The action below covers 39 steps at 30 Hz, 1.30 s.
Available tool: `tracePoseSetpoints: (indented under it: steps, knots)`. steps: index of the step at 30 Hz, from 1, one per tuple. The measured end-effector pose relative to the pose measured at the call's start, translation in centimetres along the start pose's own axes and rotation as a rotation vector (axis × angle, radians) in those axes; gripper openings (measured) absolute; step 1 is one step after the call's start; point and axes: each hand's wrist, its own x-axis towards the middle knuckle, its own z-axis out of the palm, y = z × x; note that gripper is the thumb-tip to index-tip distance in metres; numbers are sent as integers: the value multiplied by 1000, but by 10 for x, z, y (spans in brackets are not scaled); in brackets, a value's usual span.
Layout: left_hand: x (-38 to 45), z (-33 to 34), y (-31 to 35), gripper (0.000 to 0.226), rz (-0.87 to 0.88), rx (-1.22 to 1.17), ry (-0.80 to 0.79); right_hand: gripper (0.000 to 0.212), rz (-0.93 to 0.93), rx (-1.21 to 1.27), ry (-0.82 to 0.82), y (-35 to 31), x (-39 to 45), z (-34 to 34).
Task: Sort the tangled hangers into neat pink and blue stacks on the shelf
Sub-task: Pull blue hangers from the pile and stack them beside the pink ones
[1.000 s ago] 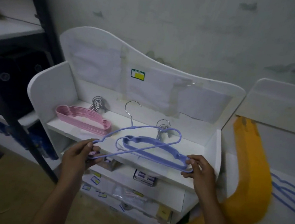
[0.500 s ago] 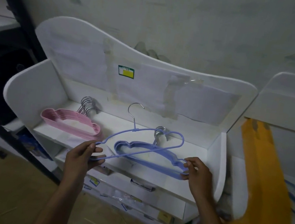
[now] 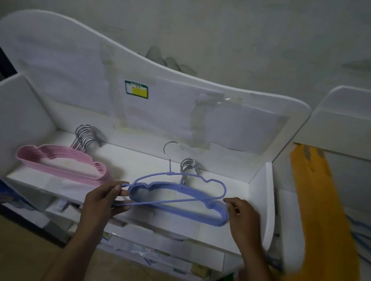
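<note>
head view, left hand (image 3: 103,202) and right hand (image 3: 241,216) pinching blue hanger (image 3: 217,183) ends

On the white wooden shelf (image 3: 200,165), the pink plastic hanger stack (image 3: 61,163) lies left, the blue plastic hanger stack (image 3: 179,206) right, well apart.

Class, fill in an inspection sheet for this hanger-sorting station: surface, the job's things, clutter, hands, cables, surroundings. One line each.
Surface: white shelf, taped paper on its back panel.
Job's things: pink stack lying at left; blue stack at right; one loose blue hanger held tilted over the blue stack.
Clutter: packets on the lower shelf.
Hands: left hand pinches the loose hanger's left end; right hand at its right end, grip unclear.
Cables: nothing seen.
Surroundings: stained wall; yellow object and second white unit to the right.
</note>
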Motion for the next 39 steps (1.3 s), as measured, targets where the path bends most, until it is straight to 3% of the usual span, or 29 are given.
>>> tracePoseSetpoints:
  steps: [4,7,13,18,23,27,34,39]
  knots:
    - [22,2,-3,22,-29,40,-77,20,183,294,51,-15,3,-8]
    - [36,7,-6,21,-72,50,-132,17,203,311,59,-18,7,-10]
    - [59,8,-14,21,-66,153,-225,19,228,179,52,-22,0,-5]
    - [77,-1,-26,19,280,672,-200,20,200,99,40,-25,-7,9]
    - [77,-6,-25,19,501,905,-171,25,165,37,-26,-28,-13,20]
    - [87,-6,-29,44,466,991,-279,32,147,-110,-39,-28,-16,26]
    - [87,5,-20,28,532,1158,-182,19,76,-429,-12,-37,-15,27]
    - [91,8,-19,28,480,1169,-190,14,78,-417,-35,-40,-11,25]
